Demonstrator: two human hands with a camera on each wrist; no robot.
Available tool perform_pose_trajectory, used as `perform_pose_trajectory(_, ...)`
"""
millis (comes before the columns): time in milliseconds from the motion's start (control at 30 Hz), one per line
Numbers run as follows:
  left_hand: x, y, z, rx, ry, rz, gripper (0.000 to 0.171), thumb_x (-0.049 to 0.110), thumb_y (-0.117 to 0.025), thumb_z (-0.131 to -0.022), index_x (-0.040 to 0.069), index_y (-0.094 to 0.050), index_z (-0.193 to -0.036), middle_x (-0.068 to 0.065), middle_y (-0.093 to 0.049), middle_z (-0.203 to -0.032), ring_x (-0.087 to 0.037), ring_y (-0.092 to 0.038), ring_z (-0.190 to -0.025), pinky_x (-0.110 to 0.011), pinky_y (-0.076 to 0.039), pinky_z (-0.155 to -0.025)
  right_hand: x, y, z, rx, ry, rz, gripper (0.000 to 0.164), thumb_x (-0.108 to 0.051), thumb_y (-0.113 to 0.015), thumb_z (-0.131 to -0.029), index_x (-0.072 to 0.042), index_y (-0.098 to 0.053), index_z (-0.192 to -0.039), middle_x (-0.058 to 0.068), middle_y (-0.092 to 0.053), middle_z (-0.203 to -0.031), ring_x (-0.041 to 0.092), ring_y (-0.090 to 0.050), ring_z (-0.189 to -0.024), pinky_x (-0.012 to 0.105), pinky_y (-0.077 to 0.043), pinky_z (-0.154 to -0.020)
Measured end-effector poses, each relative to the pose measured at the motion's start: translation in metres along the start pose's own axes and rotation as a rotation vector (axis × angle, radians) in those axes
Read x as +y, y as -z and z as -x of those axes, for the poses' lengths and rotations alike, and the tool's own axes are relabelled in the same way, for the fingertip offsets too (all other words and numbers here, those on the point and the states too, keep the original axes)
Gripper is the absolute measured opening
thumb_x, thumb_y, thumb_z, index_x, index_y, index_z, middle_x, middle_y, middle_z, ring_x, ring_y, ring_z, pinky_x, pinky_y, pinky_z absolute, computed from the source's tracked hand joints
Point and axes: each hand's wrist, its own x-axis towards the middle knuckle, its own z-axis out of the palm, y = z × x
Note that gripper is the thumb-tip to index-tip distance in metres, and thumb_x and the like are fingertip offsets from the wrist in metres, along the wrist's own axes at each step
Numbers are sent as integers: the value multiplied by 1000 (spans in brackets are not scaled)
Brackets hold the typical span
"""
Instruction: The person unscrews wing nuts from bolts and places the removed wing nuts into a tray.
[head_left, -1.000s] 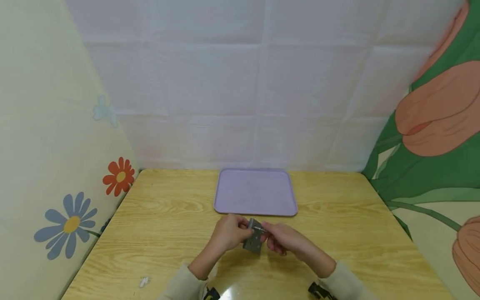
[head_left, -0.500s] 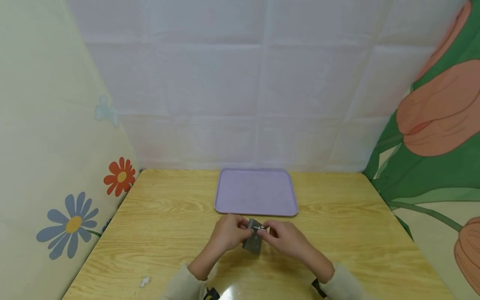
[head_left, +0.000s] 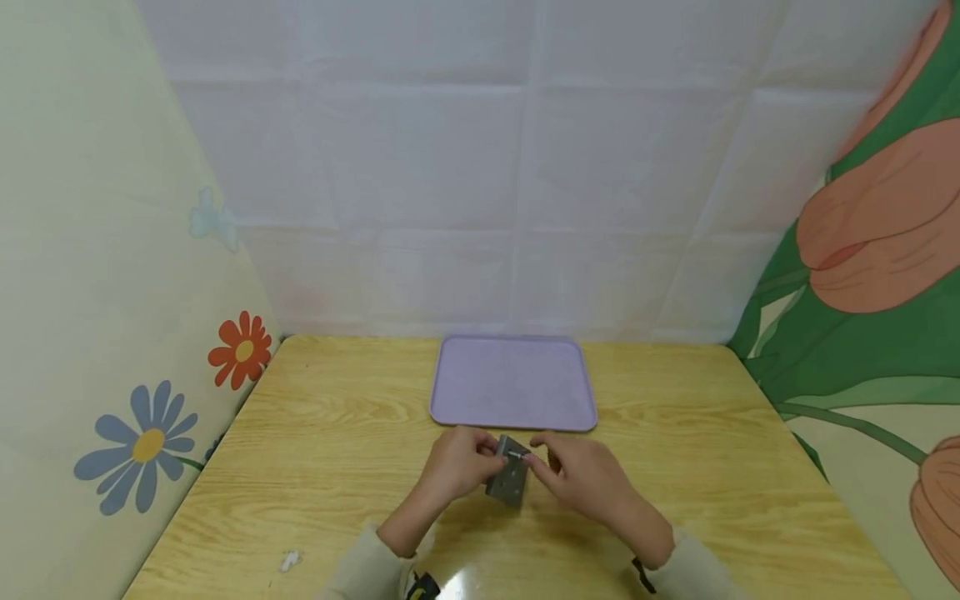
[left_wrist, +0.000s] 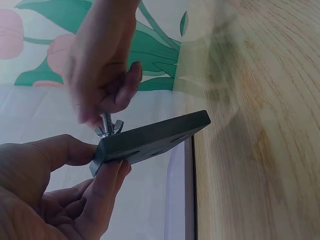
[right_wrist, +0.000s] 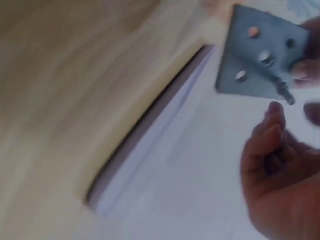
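Observation:
A square grey metal plate with several round holes is tilted up off the table, pinched at one corner by the fingers and thumb of my left hand. Out of that corner stands a threaded bolt carrying a wing nut close to the plate's face. My right hand is at the free end of the bolt. Its thumb and forefinger are spread apart there, and the right wrist view shows a gap between its fingertips and the bolt end. The right hand is blurred in the left wrist view.
Behind the hands a shallow lilac tray lies on the wood-grain table. A small whitish patch marks the tabletop at front left. A white sheet hangs along the back, with flower-printed cloths at both sides.
The right hand has turned about the bolt, its fingers closing at the bolt end half a second ago and spreading apart now. The left hand and plate have stayed nearly still.

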Motion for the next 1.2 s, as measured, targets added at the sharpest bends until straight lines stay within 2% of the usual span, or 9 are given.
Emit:
perform_pose_trajectory(133,1,-1,1,3,0,-7,13,14,-78,-79,3,-77,-88,3,-69,-72,-8,-61,-59,-25,-51,-54,-2,6,-2,-210,-383,-547,52,-48,-41,-107,-4,-70,-102,-3,-59,-66,6,-46,-51,23,-36,-47)
perform_pose_trajectory(233,2,-1,1,4,-3,-7,14,13,-78,-79,3,-77,-88,2,-69,-72,-8,-62,-60,-25,-51,-54,0,7,-3,-339,-544,-781,68,-54,-36,-106,5,-69,-104,1,-61,-66,8,-45,-48,23,-33,-45)
perform_pose_trajectory(333,2,-1,1,6,1,-3,14,13,-78,-79,3,-77,-88,2,-69,-72,-8,-62,-60,-25,-51,-54,0,5,-4,-397,-589,-878,69,-55,-38,-105,7,-69,-102,-1,-60,-64,6,-44,-47,21,-32,-45)
perform_pose_trajectory(433,2,-1,0,7,6,0,13,13,-78,-79,3,-77,-88,3,-69,-72,-8,-61,-59,-25,-51,-53,-1,2,-5,-398,-591,-924,67,-54,-41,-104,7,-69,-98,-3,-58,-61,5,-43,-45,20,-30,-44)
perform_pose_trajectory(667,2,-2,1,17,-21,-24,12,13,-77,-77,4,-77,-86,4,-68,-70,-8,-60,-59,-25,-49,-53,-5,-3,-7,-390,-584,-908,62,-49,-44,-104,7,-67,-91,-5,-55,-56,4,-40,-43,21,-29,-43)
perform_pose_trajectory(800,1,-2,1,15,-29,-33,12,14,-77,-78,5,-77,-86,4,-69,-70,-7,-60,-59,-25,-49,-53,-7,-4,-7,-341,-511,-758,55,-48,-48,-104,0,-68,-89,-4,-54,-58,6,-41,-46,22,-30,-44)
perform_pose_trajectory(1033,0,-2,-1,2,2,-32,12,17,-78,-81,6,-77,-87,6,-68,-71,-7,-61,-58,-25,-50,-53,-7,-8,-4,-73,-13,32,21,-35,-69,-95,-13,-69,-95,-12,-50,-61,-1,-39,-50,19,-32,-44)
perform_pose_trajectory(1100,0,-2,-1,3,-3,-29,12,16,-78,-81,6,-77,-87,5,-68,-71,-7,-61,-58,-25,-50,-53,-5,-9,-3,16,129,199,22,-32,-75,-91,-12,-69,-98,-10,-57,-65,0,-45,-52,19,-36,-45)
perform_pose_trajectory(1200,0,-2,-1,1,-13,-21,13,16,-79,-80,5,-77,-87,4,-69,-72,-7,-61,-59,-25,-50,-53,0,-10,-1,147,292,343,29,-29,-82,-84,-9,-70,-101,-4,-67,-73,5,-57,-56,20,-42,-46)
